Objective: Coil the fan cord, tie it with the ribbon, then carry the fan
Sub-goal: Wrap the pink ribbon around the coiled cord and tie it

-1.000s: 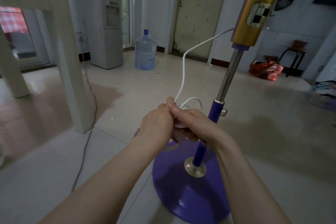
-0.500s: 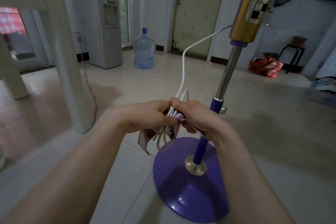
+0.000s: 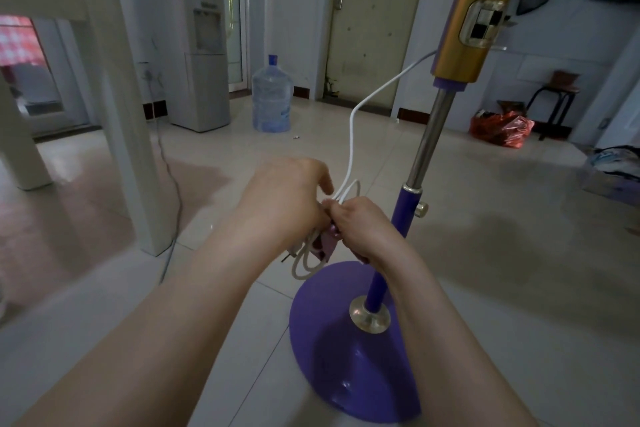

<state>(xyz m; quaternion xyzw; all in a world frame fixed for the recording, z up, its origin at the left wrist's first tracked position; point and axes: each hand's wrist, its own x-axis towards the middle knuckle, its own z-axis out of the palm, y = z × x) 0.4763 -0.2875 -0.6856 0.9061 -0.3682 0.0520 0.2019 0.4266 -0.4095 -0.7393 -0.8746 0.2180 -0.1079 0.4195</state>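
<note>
A standing fan with a round purple base [image 3: 346,357], a steel pole [image 3: 429,139] and a gold control column [image 3: 474,10] stands on the tile floor to my right. Its white cord [image 3: 353,135] arcs from the gold column down to my hands. My left hand [image 3: 287,198] and my right hand [image 3: 363,225] meet just left of the pole, both closed around the coiled cord loops [image 3: 304,263] that hang below them. A pale purple ribbon [image 3: 327,246] wraps the bundle between my hands, with my right fingers pinching it. The plug pokes out at the coil's left.
A white table leg [image 3: 128,135] stands close on the left, with a grey cable [image 3: 169,191] trailing past it. A water dispenser [image 3: 194,45] and a blue water jug [image 3: 272,97] are by the far wall. A red bag [image 3: 502,128] and a stool [image 3: 554,97] are at the right.
My hands have shifted the bundle. The left hand has rolled so its back faces up, the coil loops hang lower and more visible, and the ribbon sits tighter around them.
</note>
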